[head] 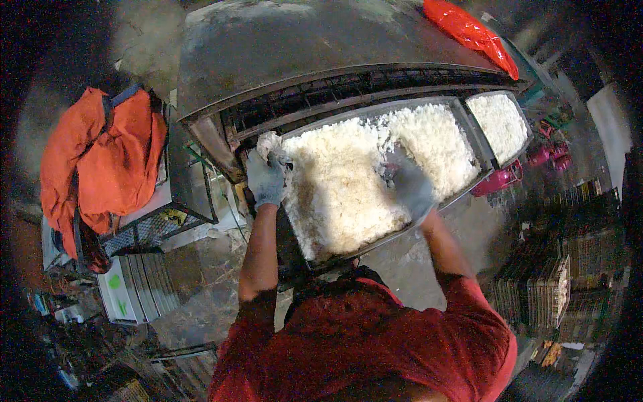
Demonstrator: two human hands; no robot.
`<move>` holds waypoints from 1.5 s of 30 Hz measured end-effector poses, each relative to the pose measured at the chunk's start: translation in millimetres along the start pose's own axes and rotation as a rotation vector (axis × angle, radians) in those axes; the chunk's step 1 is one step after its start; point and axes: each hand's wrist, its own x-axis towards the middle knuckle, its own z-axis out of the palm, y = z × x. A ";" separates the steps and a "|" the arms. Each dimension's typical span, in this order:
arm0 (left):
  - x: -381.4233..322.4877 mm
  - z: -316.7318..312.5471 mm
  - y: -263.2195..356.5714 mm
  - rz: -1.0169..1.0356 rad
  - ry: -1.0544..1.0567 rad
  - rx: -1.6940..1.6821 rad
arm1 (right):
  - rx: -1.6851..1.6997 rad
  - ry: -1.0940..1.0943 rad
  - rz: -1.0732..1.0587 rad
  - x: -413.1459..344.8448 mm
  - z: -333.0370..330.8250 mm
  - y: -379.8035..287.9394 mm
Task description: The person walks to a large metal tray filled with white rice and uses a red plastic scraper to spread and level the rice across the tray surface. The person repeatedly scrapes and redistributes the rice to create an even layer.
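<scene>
Before me lies a long metal tray (296, 235) filled with a white, crumbly mass (346, 196) that looks like grain, with a furrow across it right of its middle. My left hand (266, 178), in a grey glove, is at the tray's left end. Whitish material covers its fingertips, and whether they grip the rim is unclear. Over the mass, beside the furrow, is my gloved right hand (414, 186), blurred by motion. Something darker shows near its fingers, but I cannot tell whether the hand holds it.
A second tray of white mass (498, 126) adjoins on the right. Behind stands a large dark metal cover (311, 55), with a red plastic bag (474, 35) on it. Orange cloth (118, 161) hangs at left above stacked metal trays (143, 286). More stacked trays (537, 296) stand at right.
</scene>
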 end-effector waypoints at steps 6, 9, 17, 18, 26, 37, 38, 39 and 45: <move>3.9 19.9 -19.8 0.026 -0.128 0.023 | -0.177 0.035 0.143 48.0 38.3 102.8; 7.1 20.2 -58.9 0.096 -0.012 0.180 | -0.231 0.025 -0.099 48.8 -4.1 40.1; -9.3 4.5 -14.4 -0.111 -0.078 0.062 | -0.276 -0.117 0.228 45.8 -28.8 52.8; 0.7 7.1 -0.6 -0.104 -0.087 0.035 | -0.378 -0.055 0.070 77.2 -28.2 116.9; 14.1 5.1 33.2 -0.129 -0.146 -0.254 | -0.210 0.063 -0.462 177.7 65.4 96.9; 7.8 7.7 27.4 -0.096 -0.099 -0.458 | 0.434 -0.232 -0.440 209.1 105.2 89.8; -1.8 -15.2 18.6 -0.138 -0.053 -0.423 | 0.133 -0.252 -0.560 193.8 87.1 46.1; -2.0 -17.0 -4.2 -0.088 -0.002 -0.256 | 0.176 -0.219 -0.620 185.3 73.7 39.3; 15.2 5.8 -11.2 0.206 -0.035 -0.409 | -0.055 -0.604 -0.082 219.6 15.1 113.9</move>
